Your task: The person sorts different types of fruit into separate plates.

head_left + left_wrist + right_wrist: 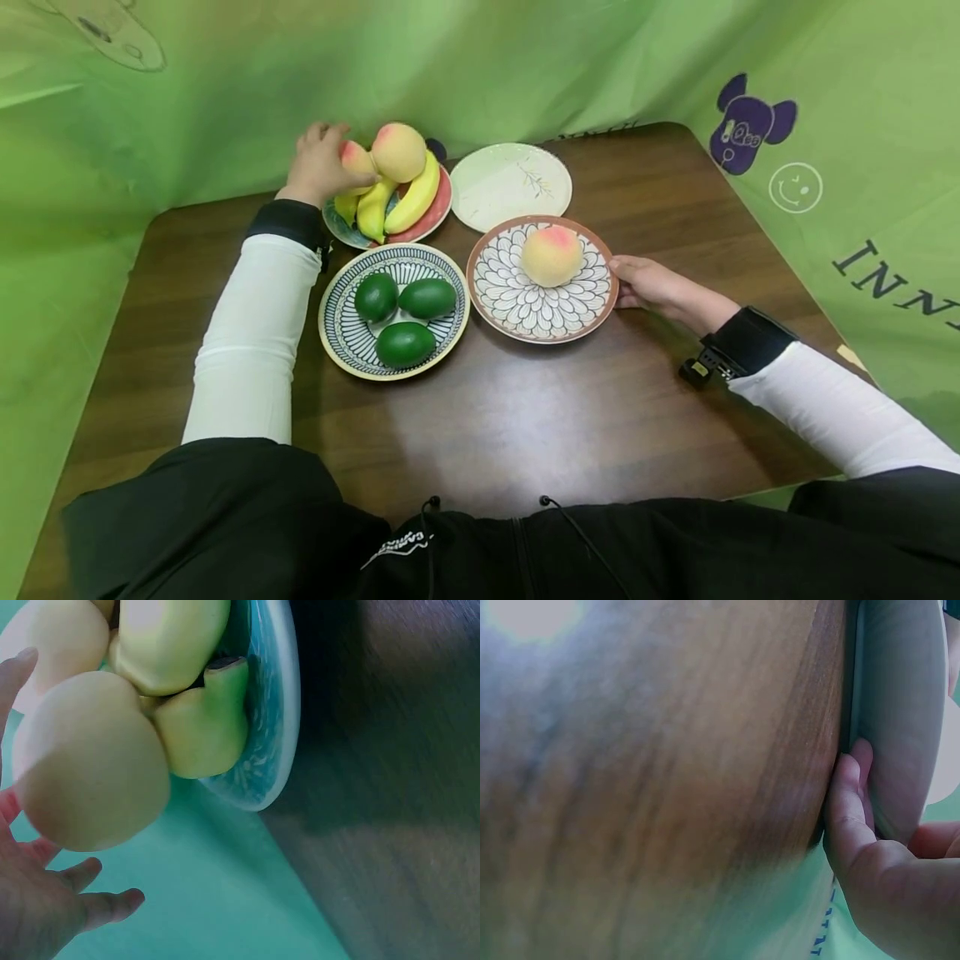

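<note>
Your left hand (318,162) cups the peach (90,761) atop bananas (390,204); prob. light, round, slippery — grip its sides. Right hand (648,283) pinches plate rim (611,292).

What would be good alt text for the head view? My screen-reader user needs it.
A person's left hand grips a peach on a plate of bananas, while the right hand holds the rim of a patterned plate bearing one peach. Nearby on the brown table: a plate of three green fruits and a pale plate.
</note>
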